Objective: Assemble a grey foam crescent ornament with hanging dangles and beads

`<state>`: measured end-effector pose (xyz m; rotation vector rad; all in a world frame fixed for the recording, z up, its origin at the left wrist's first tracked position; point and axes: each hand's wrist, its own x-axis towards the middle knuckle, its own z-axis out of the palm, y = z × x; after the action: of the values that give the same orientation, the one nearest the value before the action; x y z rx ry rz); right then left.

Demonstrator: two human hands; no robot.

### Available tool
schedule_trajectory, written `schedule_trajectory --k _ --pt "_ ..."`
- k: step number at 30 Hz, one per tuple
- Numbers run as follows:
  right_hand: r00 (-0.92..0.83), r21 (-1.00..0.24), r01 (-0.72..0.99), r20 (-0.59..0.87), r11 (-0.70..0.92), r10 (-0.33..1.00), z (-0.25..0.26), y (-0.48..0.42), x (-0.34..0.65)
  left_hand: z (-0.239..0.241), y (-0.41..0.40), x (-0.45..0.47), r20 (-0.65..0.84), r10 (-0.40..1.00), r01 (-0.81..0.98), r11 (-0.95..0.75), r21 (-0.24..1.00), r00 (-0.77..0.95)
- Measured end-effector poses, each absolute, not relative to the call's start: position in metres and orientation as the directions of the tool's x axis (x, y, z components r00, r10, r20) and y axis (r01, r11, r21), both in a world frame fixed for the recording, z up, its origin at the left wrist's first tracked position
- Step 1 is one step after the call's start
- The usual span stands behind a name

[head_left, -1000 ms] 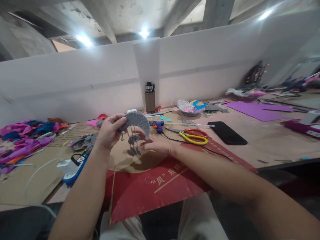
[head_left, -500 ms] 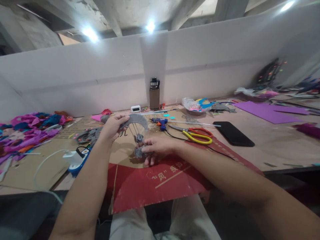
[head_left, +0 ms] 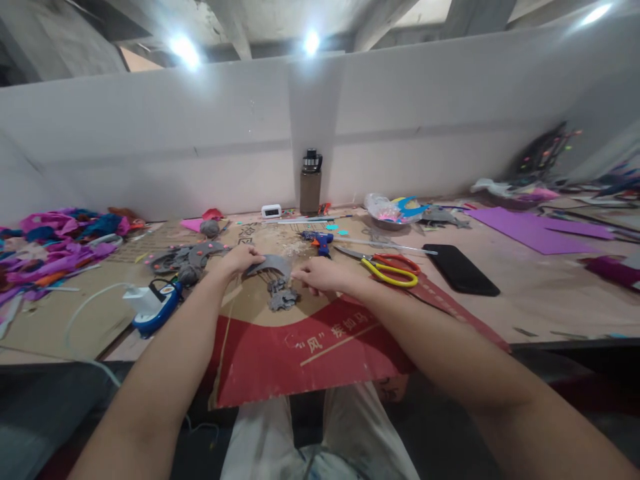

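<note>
A grey crescent-shaped piece [head_left: 273, 265] with thin strings and small grey cut-out shapes [head_left: 281, 297] hanging from it lies low on the brown and red cardboard sheet [head_left: 300, 353]. My left hand [head_left: 241, 259] pinches the crescent's left end. My right hand [head_left: 317, 275] rests at its right end, fingers curled down on the crescent's tip and the cardboard. Both forearms reach in from the bottom of the head view.
Yellow and orange scissors [head_left: 390, 268], a blue glue gun [head_left: 317, 240] and a black phone [head_left: 460, 269] lie to the right. A bottle [head_left: 311, 182] stands at the partition wall. Grey foam pieces [head_left: 187, 257], a charger [head_left: 150, 303] and a colourful craft heap [head_left: 47, 247] sit left. Purple sheets [head_left: 530, 227] lie far right.
Both hands have lowered the crescent from mid-air down onto the cardboard; the hanging shapes now lie on the sheet. The camera view tipped slightly downward.
</note>
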<state>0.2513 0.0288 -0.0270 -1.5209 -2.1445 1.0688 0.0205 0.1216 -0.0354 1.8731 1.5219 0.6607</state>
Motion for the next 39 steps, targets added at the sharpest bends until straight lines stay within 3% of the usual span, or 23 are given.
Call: schedule_trajectory --k 3,6,10,12,17,22,29,35,39 --pt "-0.385 -0.701 0.662 -0.014 0.265 0.923 -0.032 0.029 0.249 -0.037 0.121 0.021 -0.009 0.974 0.675 -0.151 0.722 0.228" --pt "-0.505 -0.662 0.613 0.093 0.432 0.858 -0.033 0.028 0.247 -0.036 0.122 0.020 0.060 0.971 0.702 -0.210 0.681 0.232" --pt "-0.654 -0.783 0.530 -0.133 0.325 0.745 -0.031 0.025 0.245 -0.034 0.123 0.021 0.124 0.962 0.730 -0.265 0.630 0.242" --pt "-0.626 -0.807 0.523 -0.145 0.275 0.766 -0.033 0.025 0.245 -0.035 0.123 0.023 0.120 0.957 0.735 -0.280 0.618 0.264" --pt "-0.517 -0.756 0.568 -0.019 0.326 0.856 -0.041 0.031 0.245 -0.038 0.120 0.026 0.110 0.947 0.745 -0.306 0.592 0.302" --pt "-0.399 -0.723 0.580 0.150 0.376 0.905 -0.037 0.033 0.245 -0.034 0.120 0.025 0.214 0.949 0.745 -0.313 0.590 0.229" --pt "-0.346 -0.874 0.375 0.177 0.309 0.921 -0.040 0.037 0.242 -0.022 0.113 0.029 0.417 0.909 0.718 -0.281 0.637 -0.014" --pt "-0.340 -0.864 0.285 0.315 0.416 0.886 -0.048 0.035 0.237 -0.025 0.114 0.034 0.509 0.857 0.642 -0.343 0.686 -0.086" --pt "-0.318 -0.886 0.221 0.330 0.408 0.889 -0.044 0.030 0.237 -0.027 0.119 0.036 0.526 0.847 0.564 -0.397 0.724 -0.079"
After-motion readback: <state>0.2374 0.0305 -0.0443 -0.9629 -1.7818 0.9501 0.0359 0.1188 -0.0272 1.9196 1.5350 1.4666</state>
